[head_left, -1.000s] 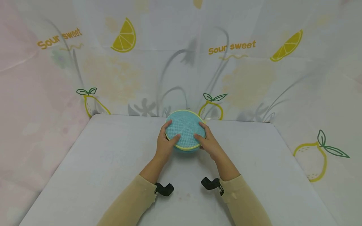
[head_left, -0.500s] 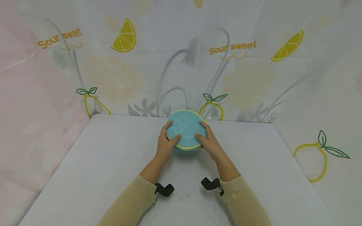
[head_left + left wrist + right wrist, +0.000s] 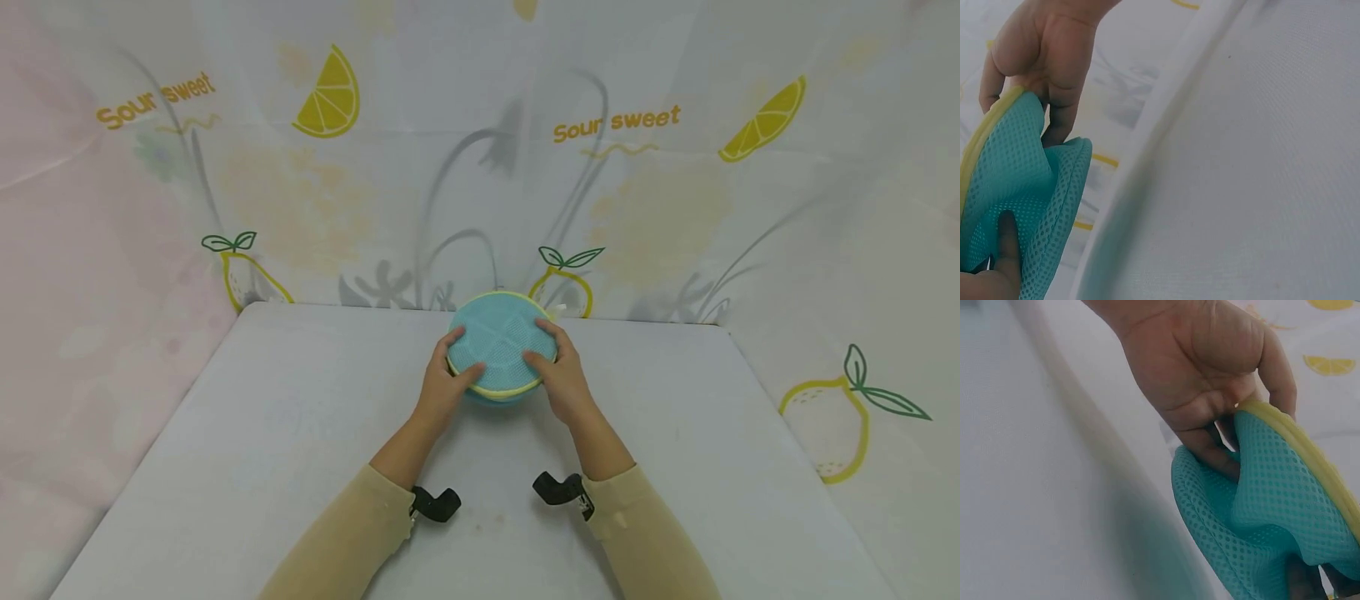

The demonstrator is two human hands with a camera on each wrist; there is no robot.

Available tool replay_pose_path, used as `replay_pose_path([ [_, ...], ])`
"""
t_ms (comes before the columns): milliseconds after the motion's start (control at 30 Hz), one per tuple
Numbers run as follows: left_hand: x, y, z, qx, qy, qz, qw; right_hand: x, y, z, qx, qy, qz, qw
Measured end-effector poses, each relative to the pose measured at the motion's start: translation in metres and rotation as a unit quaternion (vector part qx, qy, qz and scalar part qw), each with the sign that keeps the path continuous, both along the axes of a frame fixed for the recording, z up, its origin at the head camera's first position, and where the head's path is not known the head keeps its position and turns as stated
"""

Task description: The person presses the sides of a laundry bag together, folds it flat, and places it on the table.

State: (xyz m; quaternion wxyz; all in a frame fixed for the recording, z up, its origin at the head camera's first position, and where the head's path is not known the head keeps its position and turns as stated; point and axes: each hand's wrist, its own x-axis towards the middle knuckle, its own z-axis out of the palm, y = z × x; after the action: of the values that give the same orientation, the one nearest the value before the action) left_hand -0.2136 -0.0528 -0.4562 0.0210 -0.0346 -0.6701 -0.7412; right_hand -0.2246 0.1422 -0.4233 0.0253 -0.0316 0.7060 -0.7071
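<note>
A round turquoise mesh bag [image 3: 501, 337] with yellow edging is held up over the far part of the table, its flat round face turned toward the head camera. At its left side the left hand [image 3: 441, 385] grips the edge, thumb on the mesh face. The right hand [image 3: 564, 379] holds the opposite side in the same way. From below, the left wrist view shows the soft mesh [image 3: 1019, 165] buckled inward, with fingers pressing into its folds. Similar creases appear in the mesh [image 3: 1272, 487] in the right wrist view, beneath the right hand [image 3: 1200, 369].
A white table [image 3: 315, 417] spreads under both arms. Behind it hangs a pale curtain [image 3: 420, 183] printed with lemons and "Sour sweet". Black wrist mounts [image 3: 437, 505] stick out from the beige sleeves [image 3: 348, 533]. A small pale tab [image 3: 558, 312] shows at the bag's upper right.
The mesh bag has shifted slightly to the right, both hands moving along with it. Their grip looks the same, and the forearms have stayed almost in place.
</note>
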Motion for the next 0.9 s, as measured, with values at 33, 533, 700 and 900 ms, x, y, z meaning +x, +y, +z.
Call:
replay_pose_path([
  [33,0.0003,0.0000,-0.0002,-0.001,0.002,-0.003,1.0000,-0.0002,0.0000,-0.0001,-0.014,-0.001,-0.003,0.9999],
  [533,-0.0012,0.0022,-0.0033,0.020,0.006,-0.013,0.9997,-0.0017,0.0009,-0.0006,-0.065,-0.009,-0.024,0.9975],
  [700,-0.0009,0.0007,-0.0024,0.015,0.004,-0.008,0.9999,-0.0032,0.0028,-0.0017,-0.046,-0.011,-0.018,0.9987],
  [900,-0.0023,-0.0022,-0.0016,0.008,0.003,-0.013,0.9999,-0.0047,0.0056,-0.0044,-0.037,-0.006,0.008,0.9993],
])
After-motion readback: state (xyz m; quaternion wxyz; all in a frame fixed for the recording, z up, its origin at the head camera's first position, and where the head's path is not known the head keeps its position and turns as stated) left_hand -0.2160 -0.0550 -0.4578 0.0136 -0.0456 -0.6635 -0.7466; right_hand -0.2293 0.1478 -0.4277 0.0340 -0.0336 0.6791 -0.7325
